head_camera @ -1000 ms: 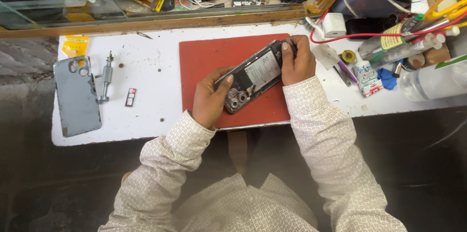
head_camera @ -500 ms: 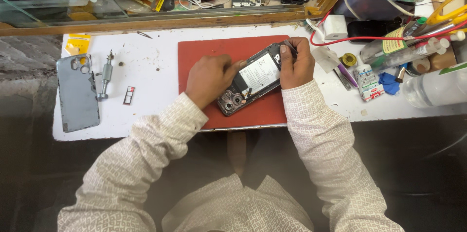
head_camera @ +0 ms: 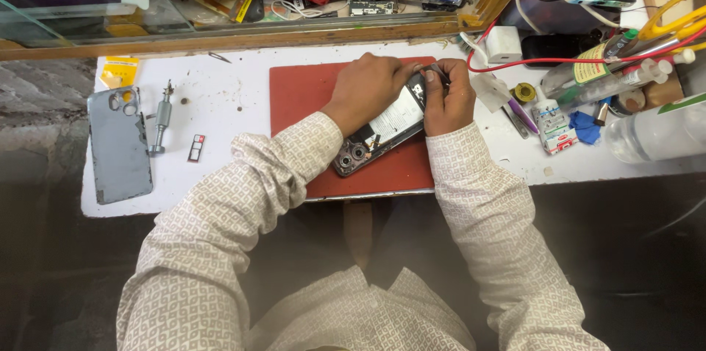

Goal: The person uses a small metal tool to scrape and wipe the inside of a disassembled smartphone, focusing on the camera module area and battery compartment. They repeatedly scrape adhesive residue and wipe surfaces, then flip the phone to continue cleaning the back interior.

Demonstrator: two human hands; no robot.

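Note:
An opened phone (head_camera: 379, 134), back cover off, lies diagonally on a red work mat (head_camera: 309, 93), camera end toward me. My left hand (head_camera: 368, 90) rests over its upper half, fingers pressed down on the far end. My right hand (head_camera: 448, 97) grips the phone's far right corner, fingers pinched at the edge. What is under the fingertips is hidden.
A grey phone back cover (head_camera: 118, 145) lies at the table's left edge, next to a metal screwdriver (head_camera: 160, 119) and a small SIM tray (head_camera: 195, 148). Bottles, a white charger (head_camera: 504, 43), red wires and small tools crowd the right side. A wooden ledge with clutter runs behind.
My left hand has moved from the phone's near camera end up to its far end, beside my right hand. The phone has stayed on the mat.

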